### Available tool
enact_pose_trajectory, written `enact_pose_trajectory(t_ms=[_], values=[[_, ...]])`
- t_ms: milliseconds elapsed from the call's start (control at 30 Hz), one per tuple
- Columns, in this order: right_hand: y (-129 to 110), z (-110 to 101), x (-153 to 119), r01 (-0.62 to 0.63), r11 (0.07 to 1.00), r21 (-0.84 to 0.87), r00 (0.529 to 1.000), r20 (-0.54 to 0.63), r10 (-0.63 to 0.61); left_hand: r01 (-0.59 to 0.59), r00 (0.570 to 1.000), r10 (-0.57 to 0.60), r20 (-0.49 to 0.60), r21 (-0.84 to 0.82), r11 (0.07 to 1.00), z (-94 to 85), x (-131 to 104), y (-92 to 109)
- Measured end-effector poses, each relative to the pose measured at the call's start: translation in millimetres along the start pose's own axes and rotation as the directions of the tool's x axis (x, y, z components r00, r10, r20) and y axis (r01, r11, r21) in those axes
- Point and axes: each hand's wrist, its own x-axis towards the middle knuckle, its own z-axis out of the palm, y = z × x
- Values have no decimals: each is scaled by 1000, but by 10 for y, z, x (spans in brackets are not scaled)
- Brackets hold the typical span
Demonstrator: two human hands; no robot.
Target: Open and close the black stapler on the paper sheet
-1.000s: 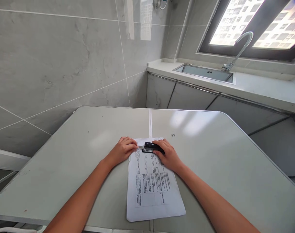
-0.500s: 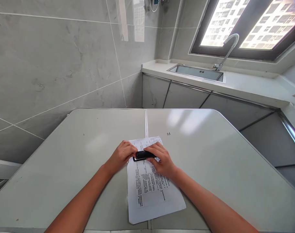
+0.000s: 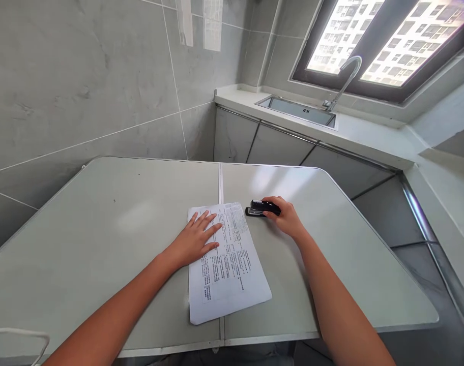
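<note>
A sheaf of printed paper [image 3: 232, 284] lies over the table's centre seam, its number of sheets unclear. My left hand [image 3: 197, 238] rests flat on its upper left part, fingers spread. To the right of the paper, my right hand [image 3: 283, 214] is closed round the back end of a black stapler [image 3: 259, 207]. The stapler's front points left, its jaws slightly apart, and it sits at or just above the table top. My right palm hides its rear.
The pale folding table [image 3: 148, 213] fills the foreground. A tiled wall [image 3: 83, 91] borders it at the left. Beyond its far edge runs a counter [image 3: 369, 134] with a sink [image 3: 300, 109] and a tap [image 3: 348, 81]. A white curved rod [image 3: 22, 333] shows at lower left.
My right hand has carried the stapler off the paper to the right. My left hand has left the stapler's front and spread out flat on the paper. The view has shifted slightly.
</note>
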Motion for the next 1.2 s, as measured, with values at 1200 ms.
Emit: enact_pose_trajectory(t_ms=[1200], values=[[-533,94,-96,258,954,151,755,585,-296,134,991,-134,-15,14,991,1,50,166]])
